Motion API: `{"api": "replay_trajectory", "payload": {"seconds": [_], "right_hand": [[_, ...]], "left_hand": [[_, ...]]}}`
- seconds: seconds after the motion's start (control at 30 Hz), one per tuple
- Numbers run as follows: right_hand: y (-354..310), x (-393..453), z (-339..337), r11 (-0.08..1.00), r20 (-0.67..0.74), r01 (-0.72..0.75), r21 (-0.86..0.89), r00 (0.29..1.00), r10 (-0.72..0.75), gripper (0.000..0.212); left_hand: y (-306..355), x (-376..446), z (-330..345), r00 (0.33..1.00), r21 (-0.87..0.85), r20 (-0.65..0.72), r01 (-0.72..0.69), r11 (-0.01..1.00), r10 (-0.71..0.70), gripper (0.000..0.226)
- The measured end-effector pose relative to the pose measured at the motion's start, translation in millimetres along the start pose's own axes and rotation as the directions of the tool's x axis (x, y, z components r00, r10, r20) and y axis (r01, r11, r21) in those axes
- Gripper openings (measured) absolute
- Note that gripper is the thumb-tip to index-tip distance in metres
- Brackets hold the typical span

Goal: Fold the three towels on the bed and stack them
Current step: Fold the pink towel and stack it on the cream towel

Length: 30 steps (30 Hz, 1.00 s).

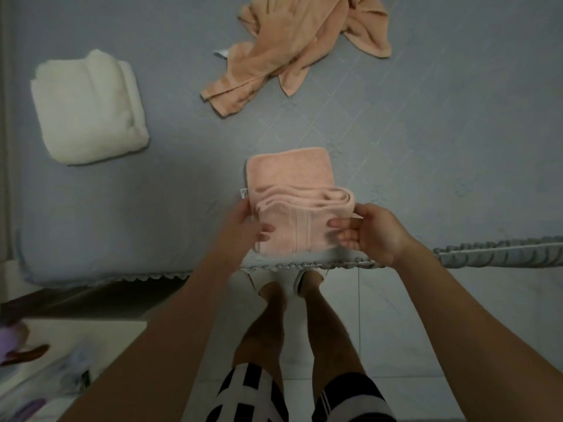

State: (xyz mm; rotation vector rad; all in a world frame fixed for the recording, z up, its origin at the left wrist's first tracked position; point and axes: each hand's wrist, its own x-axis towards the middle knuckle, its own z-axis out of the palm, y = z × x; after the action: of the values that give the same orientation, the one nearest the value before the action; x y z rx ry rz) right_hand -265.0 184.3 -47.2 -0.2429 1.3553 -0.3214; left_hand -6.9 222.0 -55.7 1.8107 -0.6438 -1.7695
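Observation:
A pink towel [291, 178], folded into a small thick rectangle, lies near the front edge of the grey-blue bed [182, 178]. My left hand [243, 226] grips its left side and my right hand [371, 229] grips its right side, lifting the near layers. A white towel [86, 108], folded into a thick square, rests at the left of the bed. An orange towel [292, 47] lies crumpled and unfolded at the far middle of the bed.
The bed's ruffled edge [502, 254] runs across the front. My legs and feet [289, 300] stand on the pale tiled floor below it. A white cabinet top [61, 345] with blurred items sits at the lower left.

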Motion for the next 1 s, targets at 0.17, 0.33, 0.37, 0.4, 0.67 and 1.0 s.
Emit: {"api": "replay_trajectory", "payload": {"seconds": [0.17, 0.33, 0.37, 0.4, 0.67, 1.0], "right_hand": [[-5.4, 30.4, 6.6, 0.689, -0.073, 0.162, -0.707, 0.952, -0.298, 0.027], [-31.8, 53.6, 15.4, 0.566, -0.101, 0.308, -0.765, 0.810, -0.578, 0.042], [-36.8, 62.2, 16.2, 0.563, -0.114, 0.307, -0.767, 0.799, -0.590, 0.045], [-40.0, 71.8, 16.5, 0.552, -0.125, 0.286, -0.783, 0.797, -0.590, 0.045], [-65.8, 106.8, 19.2, 0.103, 0.200, 0.421, -0.901, 0.615, -0.763, 0.046], [-86.3, 116.4, 16.3, -0.137, 0.400, 0.448, -0.883, 0.568, -0.719, 0.016]], "left_hand": [[2.5, 28.9, 5.5, 0.973, 0.465, -0.170, -0.058, 0.883, 0.153, 0.048], [10.3, 48.5, 5.8, 0.897, 0.389, -0.337, -0.143, 0.910, 0.285, 0.030], [10.2, 55.7, 5.9, 0.881, 0.376, -0.375, -0.140, 0.916, 0.289, 0.032], [9.2, 63.3, 6.8, 0.870, 0.377, -0.403, -0.126, 0.918, 0.284, 0.032], [27.6, 101.7, 9.4, 0.868, 0.784, -0.121, -0.213, 0.583, 0.481, 0.038], [48.8, 119.1, 1.2, 0.804, 0.865, 0.078, -0.348, 0.361, 0.589, 0.016]]}}
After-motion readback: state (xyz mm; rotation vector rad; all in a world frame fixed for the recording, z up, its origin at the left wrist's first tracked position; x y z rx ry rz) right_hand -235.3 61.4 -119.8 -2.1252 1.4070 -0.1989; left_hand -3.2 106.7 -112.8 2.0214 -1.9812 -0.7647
